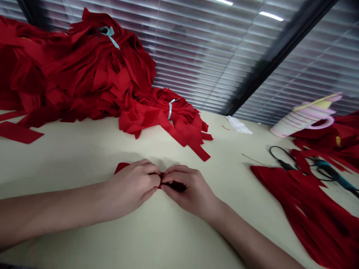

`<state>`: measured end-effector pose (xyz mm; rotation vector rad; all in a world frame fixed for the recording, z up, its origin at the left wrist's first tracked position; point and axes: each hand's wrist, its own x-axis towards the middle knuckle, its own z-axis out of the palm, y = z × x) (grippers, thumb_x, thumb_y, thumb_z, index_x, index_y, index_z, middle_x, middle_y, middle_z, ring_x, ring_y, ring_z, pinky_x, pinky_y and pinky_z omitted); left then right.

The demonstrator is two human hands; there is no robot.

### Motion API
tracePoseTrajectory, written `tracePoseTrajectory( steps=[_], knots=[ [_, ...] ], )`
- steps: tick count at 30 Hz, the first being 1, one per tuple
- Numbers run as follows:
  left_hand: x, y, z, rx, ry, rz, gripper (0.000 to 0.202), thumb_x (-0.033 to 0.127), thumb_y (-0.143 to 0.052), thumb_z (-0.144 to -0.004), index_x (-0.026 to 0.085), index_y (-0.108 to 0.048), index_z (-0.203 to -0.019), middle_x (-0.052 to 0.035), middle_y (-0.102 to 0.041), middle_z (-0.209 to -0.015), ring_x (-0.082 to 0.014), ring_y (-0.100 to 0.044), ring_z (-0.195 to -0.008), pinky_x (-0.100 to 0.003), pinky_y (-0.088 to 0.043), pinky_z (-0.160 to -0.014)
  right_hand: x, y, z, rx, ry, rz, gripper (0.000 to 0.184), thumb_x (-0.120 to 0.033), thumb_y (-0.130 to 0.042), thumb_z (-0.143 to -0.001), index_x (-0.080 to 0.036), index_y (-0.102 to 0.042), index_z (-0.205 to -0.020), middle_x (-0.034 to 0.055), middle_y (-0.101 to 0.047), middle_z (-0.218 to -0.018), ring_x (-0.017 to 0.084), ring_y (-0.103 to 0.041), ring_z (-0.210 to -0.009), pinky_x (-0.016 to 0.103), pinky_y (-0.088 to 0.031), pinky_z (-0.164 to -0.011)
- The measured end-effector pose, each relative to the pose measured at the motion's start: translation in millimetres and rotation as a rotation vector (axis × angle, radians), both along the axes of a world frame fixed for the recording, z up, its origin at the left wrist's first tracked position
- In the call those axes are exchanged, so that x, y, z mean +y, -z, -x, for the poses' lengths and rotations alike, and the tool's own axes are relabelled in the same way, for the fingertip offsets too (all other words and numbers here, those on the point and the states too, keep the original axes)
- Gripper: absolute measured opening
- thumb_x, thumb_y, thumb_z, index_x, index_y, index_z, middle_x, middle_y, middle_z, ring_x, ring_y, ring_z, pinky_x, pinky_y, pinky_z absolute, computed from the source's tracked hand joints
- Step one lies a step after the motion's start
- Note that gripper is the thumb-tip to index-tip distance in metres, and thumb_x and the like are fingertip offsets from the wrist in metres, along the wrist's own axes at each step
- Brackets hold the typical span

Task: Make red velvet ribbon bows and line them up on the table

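Observation:
A small red fabric strip point(121, 167) lies on the pale table, mostly hidden beneath my hands. My left hand point(137, 186) rests over it with fingers curled and closed on the cloth; one end of the strip pokes out behind the knuckles. Fingertips meeting it from the other side, my right hand point(189, 190) pinches the strip's other part, with a dark gap under its curled fingers. Exactly how the cloth is folded between the fingertips cannot be seen.
Behind lies a large heap of red fabric strips point(70, 71), beside a smaller tied bundle point(179, 112). On the right are a striped pitcher point(300, 119), more red strips point(311, 209), a teal-handled corded tool point(333, 173) and white tissue point(238, 124). Window blinds point(196, 56) stand along the back.

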<state>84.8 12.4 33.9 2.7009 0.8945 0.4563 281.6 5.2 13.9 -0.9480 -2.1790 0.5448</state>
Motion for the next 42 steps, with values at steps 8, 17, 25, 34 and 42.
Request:
tracePoseTrajectory(
  steps=[8,17,25,34,42],
  knots=[
    [0.4,0.6,-2.6,0.006,0.014,0.001,0.013,0.008,-0.055,-0.087,0.012,-0.067,-0.086,-0.0073,-0.066,-0.093,-0.0236,-0.060,-0.090,-0.038,-0.049,-0.080,1.6,0.3,0.0,-0.004,0.000,-0.004,0.010,-0.009,-0.064,-0.077,-0.018,-0.069,-0.077,0.0031,-0.071,-0.082,0.014,-0.066,-0.074,0.026,-0.053,-0.067],
    [3.2,3.6,0.8,-0.054,0.003,0.119,0.016,0.007,-0.054,-0.088,0.013,-0.067,-0.082,-0.0065,-0.066,-0.095,-0.0218,-0.060,-0.091,-0.034,-0.047,-0.079,0.1,-0.1,-1.4,-0.044,-0.058,-0.070,0.015,-0.011,-0.061,-0.083,-0.020,-0.073,-0.085,0.0037,-0.071,-0.086,0.015,-0.065,-0.081,0.028,-0.052,-0.071],
    [22.4,-10.4,7.6,-0.109,0.028,0.288,0.018,0.004,-0.060,-0.079,0.019,-0.070,-0.079,0.0021,-0.068,-0.087,-0.0107,-0.062,-0.079,-0.019,-0.048,-0.071,1.4,2.0,0.2,-0.067,-0.052,-0.115,0.015,-0.012,-0.061,-0.083,-0.021,-0.073,-0.084,0.0035,-0.071,-0.086,0.015,-0.065,-0.081,0.033,-0.049,-0.075],
    [11.0,4.3,6.1,-0.095,-0.041,0.255,0.012,0.009,-0.061,-0.081,0.019,-0.068,-0.078,-0.0018,-0.064,-0.091,-0.0169,-0.059,-0.091,-0.026,-0.049,-0.078,0.1,3.9,0.7,-0.067,-0.035,-0.122,0.017,-0.011,-0.060,-0.083,-0.022,-0.071,-0.081,0.0019,-0.070,-0.084,0.014,-0.065,-0.079,0.029,-0.050,-0.073],
    [12.4,1.0,5.2,-0.068,-0.046,0.259,0.012,0.009,-0.060,-0.080,0.019,-0.066,-0.076,-0.0015,-0.063,-0.088,-0.0175,-0.060,-0.087,-0.029,-0.050,-0.077,-3.6,-1.0,-0.6,-0.128,0.024,-0.105,0.018,-0.015,-0.067,-0.077,-0.021,-0.066,-0.094,0.0044,-0.067,-0.099,0.019,-0.062,-0.096,0.036,-0.048,-0.086]
  ],
)
